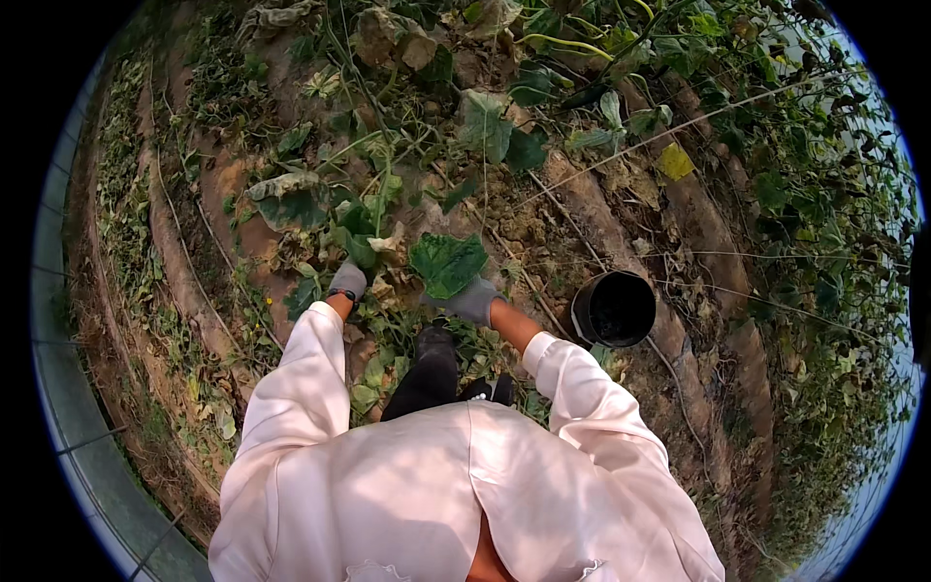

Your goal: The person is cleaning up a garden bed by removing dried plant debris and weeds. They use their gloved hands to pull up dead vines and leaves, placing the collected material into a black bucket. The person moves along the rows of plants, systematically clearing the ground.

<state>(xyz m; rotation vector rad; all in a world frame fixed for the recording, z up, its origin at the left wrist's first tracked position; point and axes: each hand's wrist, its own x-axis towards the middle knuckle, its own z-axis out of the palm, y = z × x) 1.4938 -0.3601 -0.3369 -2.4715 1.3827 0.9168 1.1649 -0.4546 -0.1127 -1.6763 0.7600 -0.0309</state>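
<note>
My left hand, in a grey glove with a dark band at the wrist, reaches in among the green leaves of a vine. Those leaves hide its fingertips. To the right, my right hand, also gloved in grey, is partly covered by a broad, lobed green leaf. Whether its fingers grip anything is hidden. Between the hands hang dry, pale brown leaves. A green vine stem rises just beyond my left hand.
A black bucket stands on the soil right of my right hand. A taut string slants up to the right, near a yellow card. Thin hoses run along the soil ridges. My dark boot stands among low foliage.
</note>
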